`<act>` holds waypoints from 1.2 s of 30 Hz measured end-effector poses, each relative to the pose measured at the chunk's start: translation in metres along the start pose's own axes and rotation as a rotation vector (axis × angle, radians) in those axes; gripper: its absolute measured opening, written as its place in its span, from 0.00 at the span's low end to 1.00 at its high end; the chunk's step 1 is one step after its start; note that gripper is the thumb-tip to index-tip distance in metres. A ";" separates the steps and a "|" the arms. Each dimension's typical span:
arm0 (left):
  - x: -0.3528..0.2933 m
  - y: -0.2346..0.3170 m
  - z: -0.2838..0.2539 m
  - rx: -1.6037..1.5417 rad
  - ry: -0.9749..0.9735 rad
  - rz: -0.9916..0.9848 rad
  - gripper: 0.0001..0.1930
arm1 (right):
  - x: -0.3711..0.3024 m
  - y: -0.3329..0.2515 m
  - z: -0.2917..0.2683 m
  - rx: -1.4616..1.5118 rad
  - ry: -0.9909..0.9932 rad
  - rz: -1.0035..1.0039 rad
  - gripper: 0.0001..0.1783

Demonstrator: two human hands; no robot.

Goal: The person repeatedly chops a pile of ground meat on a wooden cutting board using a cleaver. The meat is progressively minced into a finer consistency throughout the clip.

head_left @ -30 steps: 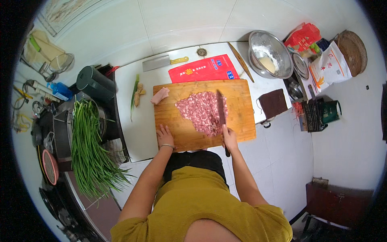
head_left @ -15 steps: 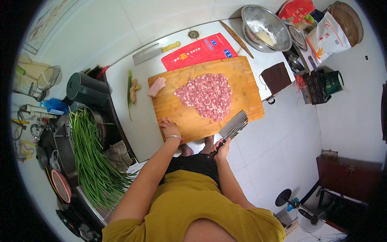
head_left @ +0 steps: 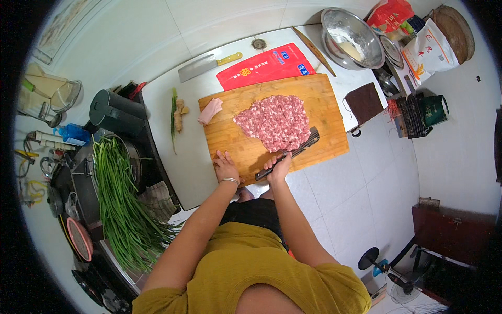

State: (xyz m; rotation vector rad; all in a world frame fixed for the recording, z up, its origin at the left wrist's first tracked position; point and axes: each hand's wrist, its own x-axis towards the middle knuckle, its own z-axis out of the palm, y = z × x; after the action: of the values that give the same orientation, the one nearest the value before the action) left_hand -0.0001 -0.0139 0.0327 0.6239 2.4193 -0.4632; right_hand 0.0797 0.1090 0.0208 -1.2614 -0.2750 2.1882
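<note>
A flat heap of chopped pink meat (head_left: 274,121) lies on the wooden cutting board (head_left: 225,149). My right hand (head_left: 279,166) is closed round the black handle of a cleaver (head_left: 305,144), whose blade is at the meat's lower right edge, seen nearly edge-on. Whether the blade touches the meat I cannot tell. My left hand (head_left: 226,167), with a bracelet at its wrist, rests on the board's near left corner, fingers stretched out. A pale pink piece of meat (head_left: 210,111) sits at the board's far left edge.
Behind the board lie a yellow-handled cleaver (head_left: 206,67), a red packet (head_left: 251,72) and a rolling pin (head_left: 314,51). A steel bowl (head_left: 334,26) holds dough. Ginger (head_left: 179,115) is left of the board. Long green chives (head_left: 117,204) overhang the left counter.
My right hand has lifted the cleaver from beside the board's near edge forward over the board to the meat's edge. The left hand stays on the board's corner.
</note>
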 end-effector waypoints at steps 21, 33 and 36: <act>0.001 0.001 -0.001 -0.046 0.018 -0.027 0.60 | 0.003 -0.020 0.050 -1.959 0.261 -0.545 0.26; -0.013 0.002 -0.017 -0.119 -0.059 -0.077 0.60 | -0.048 -0.157 0.078 -1.664 -0.287 -0.745 0.22; 0.002 0.002 0.009 -0.169 -0.013 -0.094 0.62 | 0.003 -0.161 0.058 -1.647 -0.186 -0.863 0.20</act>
State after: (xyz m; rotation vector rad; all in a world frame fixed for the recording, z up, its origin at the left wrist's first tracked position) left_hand 0.0036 -0.0158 0.0240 0.4340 2.4521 -0.2951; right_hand 0.0925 0.2467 0.1217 -1.1204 -2.4443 0.9943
